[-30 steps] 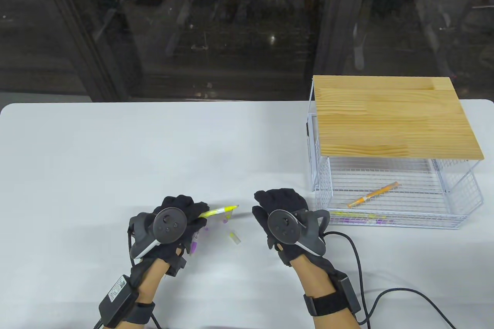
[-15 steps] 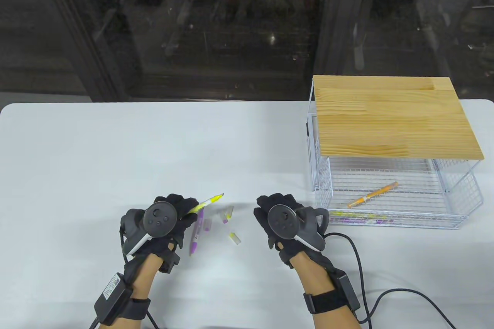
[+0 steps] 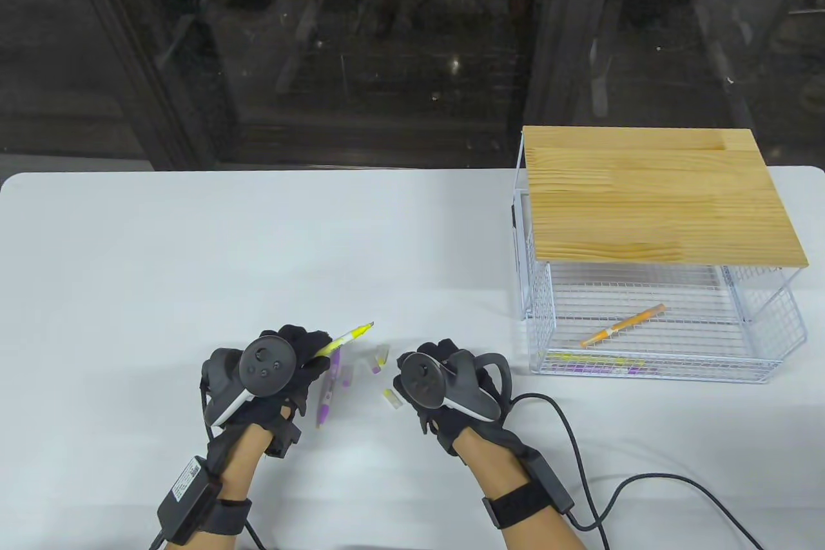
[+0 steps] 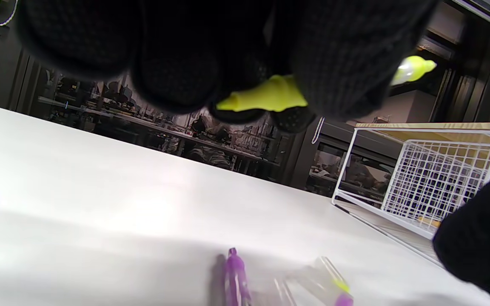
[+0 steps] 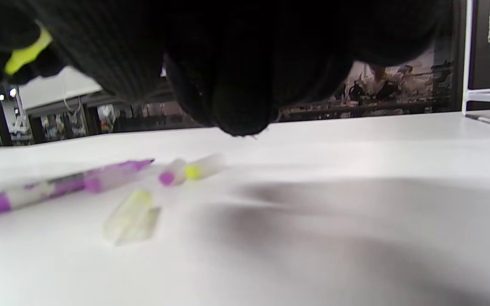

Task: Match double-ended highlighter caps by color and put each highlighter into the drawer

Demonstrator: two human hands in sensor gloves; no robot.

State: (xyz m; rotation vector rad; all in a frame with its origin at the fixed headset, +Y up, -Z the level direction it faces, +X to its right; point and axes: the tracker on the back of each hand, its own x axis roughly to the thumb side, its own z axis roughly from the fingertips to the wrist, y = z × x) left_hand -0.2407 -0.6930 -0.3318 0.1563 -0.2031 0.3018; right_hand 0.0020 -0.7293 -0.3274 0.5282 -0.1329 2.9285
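Observation:
My left hand (image 3: 316,350) grips a yellow highlighter (image 3: 351,336) with its uncapped tip pointing up and to the right; the left wrist view shows its yellow body (image 4: 270,95) pinched between my fingers. A purple highlighter (image 3: 329,392) lies on the table just right of that hand. Loose caps lie nearby: a purple one (image 3: 347,376), a yellow and purple pair (image 3: 380,360), and a yellow cap (image 3: 391,398). My right hand (image 3: 412,366) hovers right beside the yellow cap (image 5: 130,214), its fingers (image 5: 236,85) hanging above the table and holding nothing.
The white wire drawer (image 3: 767,343) stands pulled out at the right under a wooden top (image 3: 657,195). An orange highlighter (image 3: 622,325) lies in it. A black cable (image 3: 644,485) trails from my right wrist across the table.
My right hand has moved left, up to the loose caps. One second ago my left hand shifted left and tilted the yellow highlighter upward; it has held still since.

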